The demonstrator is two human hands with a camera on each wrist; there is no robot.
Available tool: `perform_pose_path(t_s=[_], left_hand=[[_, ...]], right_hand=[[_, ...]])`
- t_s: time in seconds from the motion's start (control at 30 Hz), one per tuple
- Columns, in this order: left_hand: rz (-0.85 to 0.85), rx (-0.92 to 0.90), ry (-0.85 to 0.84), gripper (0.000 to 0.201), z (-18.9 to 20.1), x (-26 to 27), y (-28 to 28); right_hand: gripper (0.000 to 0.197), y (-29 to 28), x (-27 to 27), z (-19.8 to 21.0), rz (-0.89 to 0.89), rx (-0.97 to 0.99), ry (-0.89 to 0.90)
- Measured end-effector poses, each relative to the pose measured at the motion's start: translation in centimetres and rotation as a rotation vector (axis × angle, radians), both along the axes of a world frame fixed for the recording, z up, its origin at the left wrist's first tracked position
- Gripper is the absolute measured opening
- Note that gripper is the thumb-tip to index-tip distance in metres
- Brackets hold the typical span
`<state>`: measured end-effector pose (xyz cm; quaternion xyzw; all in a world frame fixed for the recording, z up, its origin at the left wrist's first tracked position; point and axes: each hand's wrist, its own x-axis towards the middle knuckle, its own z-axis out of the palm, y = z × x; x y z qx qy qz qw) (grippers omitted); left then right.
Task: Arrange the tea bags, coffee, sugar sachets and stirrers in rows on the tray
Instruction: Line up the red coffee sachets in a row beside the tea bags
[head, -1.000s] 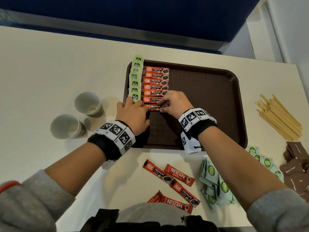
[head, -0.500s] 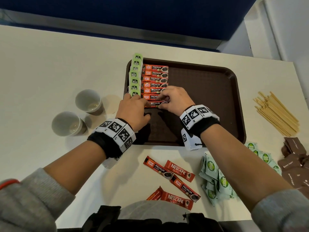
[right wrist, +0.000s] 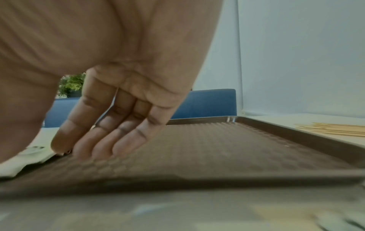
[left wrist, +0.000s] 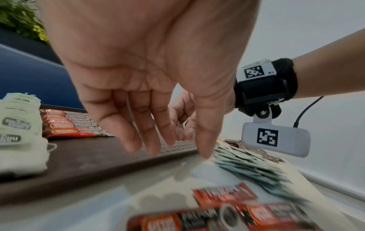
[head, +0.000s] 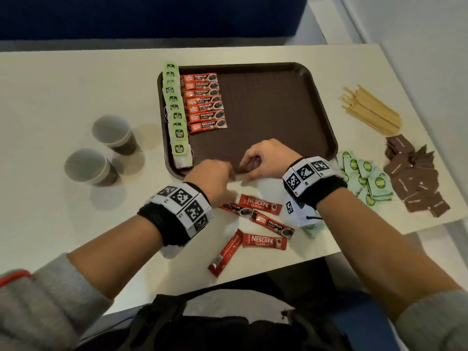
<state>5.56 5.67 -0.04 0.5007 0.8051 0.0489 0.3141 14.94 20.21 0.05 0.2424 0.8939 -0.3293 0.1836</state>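
The brown tray [head: 291, 79] holds a column of green-tagged tea bags [head: 174, 115] along its left edge. Beside them lies a row of several red coffee sachets [head: 205, 102]. My left hand [head: 228, 177] hovers over the tray's near rim with relaxed fingers [left wrist: 156, 140] and holds nothing. My right hand [head: 247, 169] is just right of it, low over the tray floor. Its fingers [right wrist: 94, 145] are loosely extended and empty. Several loose coffee sachets [head: 260, 204] lie on the table below both hands.
Green sugar sachets [head: 364, 178] and brown sachets [head: 417, 181] are heaped right of the tray. Wooden stirrers [head: 372, 110] lie at the far right. Two paper cups [head: 114, 134] stand left of the tray. The table's front edge is close behind the loose sachets.
Both hands have let go of the last coffee sachet in the row and drawn back to the tray's near edge. That sachet now lies in line with the others.
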Motion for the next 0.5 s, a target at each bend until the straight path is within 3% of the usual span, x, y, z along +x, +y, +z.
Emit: perform_pose_path(t_s=[0.1, 0.3, 0.4, 0.5], left_hand=[[-0.044, -0.063, 0.026, 0.067, -0.7, 2.1, -1.4], [-0.122, -0.146, 0.149, 0.105, -1.8, 6.0, -4.0], [-0.100, -0.148, 0.180, 0.107, -2.6, 7.1, -5.2], [-0.011, -0.104, 0.147, 0.095, -3.2, 7.3, -6.0]], right_hand=[[0.050, -1.6, 2.8, -0.4, 0.025, 0.032, -0.072], [0.105, -4.3, 6.9, -1.3, 0.110, 0.127, -0.222], [0.109, -5.7, 8.1, -2.3, 0.138, 0.205, -0.218], [0.102, -6.3, 8.4, -2.8, 0.116, 0.239, -0.193]])
